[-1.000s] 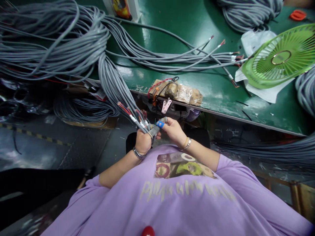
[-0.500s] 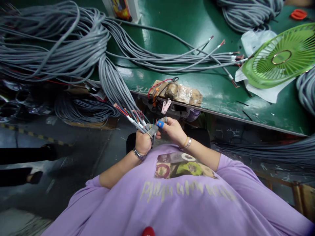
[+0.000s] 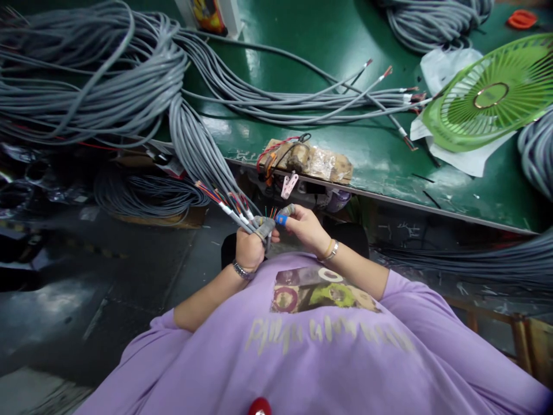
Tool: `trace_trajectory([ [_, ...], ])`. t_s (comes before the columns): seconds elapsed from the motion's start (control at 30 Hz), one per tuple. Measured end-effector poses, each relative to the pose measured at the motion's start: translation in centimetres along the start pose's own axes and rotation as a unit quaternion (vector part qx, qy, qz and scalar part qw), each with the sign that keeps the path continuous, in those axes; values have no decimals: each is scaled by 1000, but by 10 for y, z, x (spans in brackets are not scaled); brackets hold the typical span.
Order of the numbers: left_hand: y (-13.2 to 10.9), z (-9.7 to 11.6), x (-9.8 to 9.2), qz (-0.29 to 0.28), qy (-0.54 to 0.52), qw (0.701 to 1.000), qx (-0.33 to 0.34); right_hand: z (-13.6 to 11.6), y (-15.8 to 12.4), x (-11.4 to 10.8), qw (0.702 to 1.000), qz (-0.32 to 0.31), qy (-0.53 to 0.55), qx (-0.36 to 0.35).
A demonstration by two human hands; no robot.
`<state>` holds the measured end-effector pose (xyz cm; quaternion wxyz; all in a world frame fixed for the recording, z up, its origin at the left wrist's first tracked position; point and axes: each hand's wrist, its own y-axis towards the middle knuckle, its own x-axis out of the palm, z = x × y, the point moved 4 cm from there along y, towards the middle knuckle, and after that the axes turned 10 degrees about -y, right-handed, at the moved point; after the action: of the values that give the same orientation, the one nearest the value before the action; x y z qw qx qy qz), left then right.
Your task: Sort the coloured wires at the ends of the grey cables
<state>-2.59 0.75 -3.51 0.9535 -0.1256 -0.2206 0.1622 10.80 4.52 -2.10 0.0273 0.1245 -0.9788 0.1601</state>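
My left hand (image 3: 249,246) is closed round the stripped ends of a grey cable bundle (image 3: 194,150) that hangs down off the green table (image 3: 345,34). Coloured inner wires (image 3: 224,202) fan out above that fist. My right hand (image 3: 305,227), with taped fingertips, one blue, pinches the thin coloured wire tips (image 3: 272,213) of one cable held in the left hand. Both hands are just in front of my chest, below the table edge.
A taped wooden block with red and black wires (image 3: 309,160) sits on the table edge above my hands, a pink clip (image 3: 288,185) hanging from it. A green fan grille (image 3: 488,95) lies at right on white plastic. More cable coils lie on the table and floor.
Someone's dark legs and shoes crossed the floor at left and are gone now. My hands stayed together on the wires, shifting only slightly upward.
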Motion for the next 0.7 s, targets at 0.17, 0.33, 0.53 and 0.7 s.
trace_trajectory([
  [0.17, 0, 1, 0, 13, -17, 1000, 4, 2, -5, 1, 1000, -18, -7, -2],
  [0.33, 0, 3, 1, 17, -9, 1000, 2, 0, -5, 1, 999, -24, -25, -4],
  [0.53, 0, -1, -1, 10, -9, 1000, 4, -9, 0, 7, 1000, -1, -12, 15],
  [0.7, 0, -1, -2, 18, -5, 1000, 3, -4, -1, 8, 1000, 14, 3, 23],
])
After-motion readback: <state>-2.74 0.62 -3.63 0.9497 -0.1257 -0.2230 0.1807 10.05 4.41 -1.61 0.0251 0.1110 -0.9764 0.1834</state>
